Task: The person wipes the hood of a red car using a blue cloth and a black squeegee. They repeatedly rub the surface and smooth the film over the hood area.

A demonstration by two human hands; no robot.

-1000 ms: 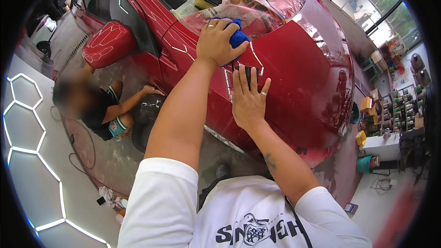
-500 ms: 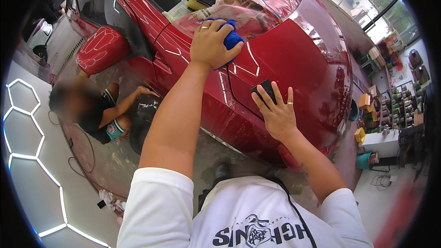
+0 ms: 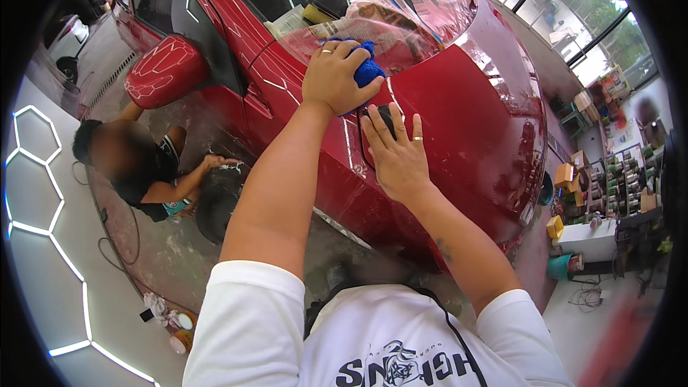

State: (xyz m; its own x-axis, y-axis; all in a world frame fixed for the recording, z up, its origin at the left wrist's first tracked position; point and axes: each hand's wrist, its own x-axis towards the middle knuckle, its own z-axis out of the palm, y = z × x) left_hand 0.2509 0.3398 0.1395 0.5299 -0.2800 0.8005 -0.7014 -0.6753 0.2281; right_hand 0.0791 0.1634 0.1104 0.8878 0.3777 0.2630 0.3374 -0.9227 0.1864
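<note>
At mid-frame, the right hand (image 3: 399, 163) lies flat, its grip uncurled, fingers slightly parted over a black pad (image 3: 388, 119) on a red car hood (image 3: 462, 115); the pad is too covered to tell its long axis. Just above, the left hand's (image 3: 332, 82) grip curls around a bunched blue cloth (image 3: 369, 74), bulging rightward.

blue cloth (image 3: 369, 72): bunched, rough-textured, partly covered, set against the red car body (image 3: 459, 100). black pad (image 3: 385, 116): partly covered, appears flat to the paint, near the cloth. i see the bodywork curved, glossy, carrying bright angular reflections.
</note>
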